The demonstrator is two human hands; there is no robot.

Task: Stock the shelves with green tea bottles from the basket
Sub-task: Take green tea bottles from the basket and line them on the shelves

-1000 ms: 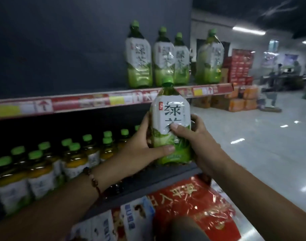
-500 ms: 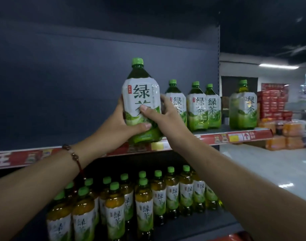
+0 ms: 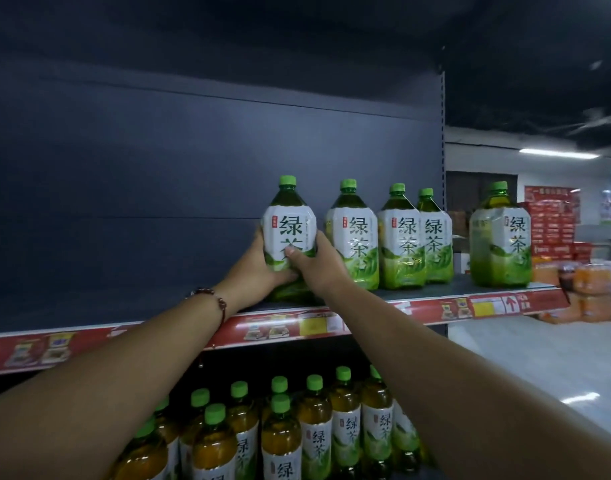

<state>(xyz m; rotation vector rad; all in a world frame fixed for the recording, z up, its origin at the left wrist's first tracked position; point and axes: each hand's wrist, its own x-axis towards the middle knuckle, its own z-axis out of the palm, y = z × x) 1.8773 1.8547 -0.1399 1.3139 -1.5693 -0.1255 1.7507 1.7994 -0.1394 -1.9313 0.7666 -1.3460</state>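
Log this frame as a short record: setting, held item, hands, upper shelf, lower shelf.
setting: store aisle, dark shelving
held item: green tea bottle, upright, base at the upper shelf
left hand: grips bottle's left side
right hand: grips bottle's right side
upper shelf: four more large bottles to the right of it; left part bare
lower shelf: smaller bottles, packed rows

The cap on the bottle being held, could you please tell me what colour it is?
Bright green: the cap of the held bottle shows best in the head view.
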